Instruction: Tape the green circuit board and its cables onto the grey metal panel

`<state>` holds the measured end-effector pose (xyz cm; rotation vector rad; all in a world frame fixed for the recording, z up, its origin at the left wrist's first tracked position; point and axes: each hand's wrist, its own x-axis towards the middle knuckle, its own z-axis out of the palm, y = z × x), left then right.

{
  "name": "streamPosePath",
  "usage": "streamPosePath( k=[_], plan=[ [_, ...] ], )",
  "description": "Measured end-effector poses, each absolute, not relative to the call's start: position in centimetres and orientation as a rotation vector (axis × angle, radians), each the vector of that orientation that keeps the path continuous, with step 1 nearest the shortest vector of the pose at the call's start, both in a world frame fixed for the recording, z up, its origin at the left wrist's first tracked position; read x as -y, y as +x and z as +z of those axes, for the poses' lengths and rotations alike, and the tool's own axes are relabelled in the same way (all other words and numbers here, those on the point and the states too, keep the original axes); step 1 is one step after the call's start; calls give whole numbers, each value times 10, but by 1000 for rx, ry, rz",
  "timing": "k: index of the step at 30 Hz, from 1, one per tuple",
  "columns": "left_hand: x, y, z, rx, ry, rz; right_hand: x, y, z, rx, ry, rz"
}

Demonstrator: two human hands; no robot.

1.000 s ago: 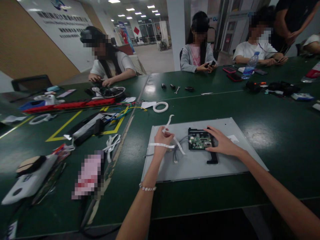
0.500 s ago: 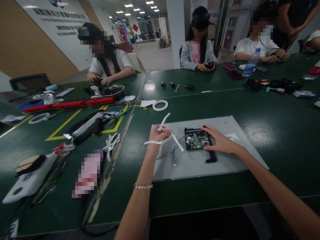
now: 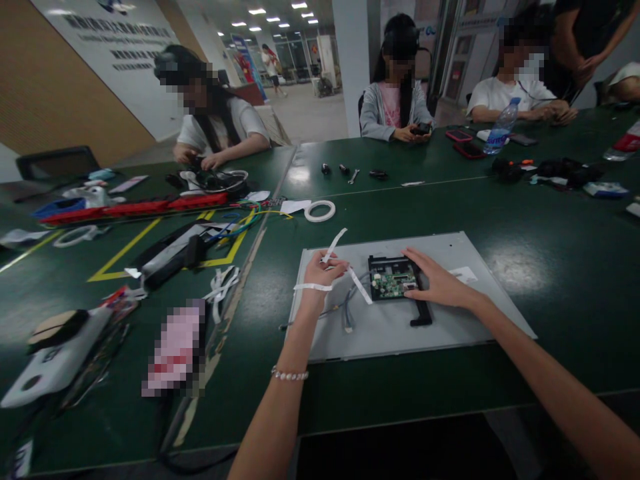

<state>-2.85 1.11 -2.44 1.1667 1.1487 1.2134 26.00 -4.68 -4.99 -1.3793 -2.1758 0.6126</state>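
A grey flat panel [image 3: 390, 337] lies on the green table. On it sits a black frame with a green circuit board [image 3: 393, 283], and a bundle of grey cables [image 3: 347, 313] runs out to its left. My left hand [image 3: 323, 277] is closed in a pinch on white tape strips [image 3: 361, 285]; one strip sticks up, another hangs toward the board, and one lies across the wrist. My right hand [image 3: 440, 283], thumb and fingers apart, rests around the right side of the black frame, gripping its edge.
A white tape roll [image 3: 320, 211] lies beyond the panel. Left are a pink pouch-like item [image 3: 175, 350], tape scraps [image 3: 223, 290], a black device [image 3: 173, 253] and red strips [image 3: 135, 208]. A wrench [image 3: 354, 177] and bottle [image 3: 501, 127] lie farther back; people sit opposite.
My left hand has shifted slightly right with the tape strips, closer to the board. My right hand has barely moved. In the background, a walking person has come into fuller view.
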Motion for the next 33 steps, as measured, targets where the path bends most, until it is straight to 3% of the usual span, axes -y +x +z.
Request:
streamPosePath(
  k=[5,12,21,26,33],
  plan=[
    [-6,-14,-26,-1125,1223,1327,55,245,-34,1927,-1266,570],
    [8,10,-22,-1129,1236,1403,71,187,-8,1705,-1197,913],
    [20,17,-12,-1072,1287,1407,69,184,-21,1449,-1069,1308],
    [18,13,-9,-1097,1296,1403,64,209,-21,1164,-1102,1176],
    [32,19,1,-888,1404,1026,56,237,-19,1022,-1262,1011]
  ],
)
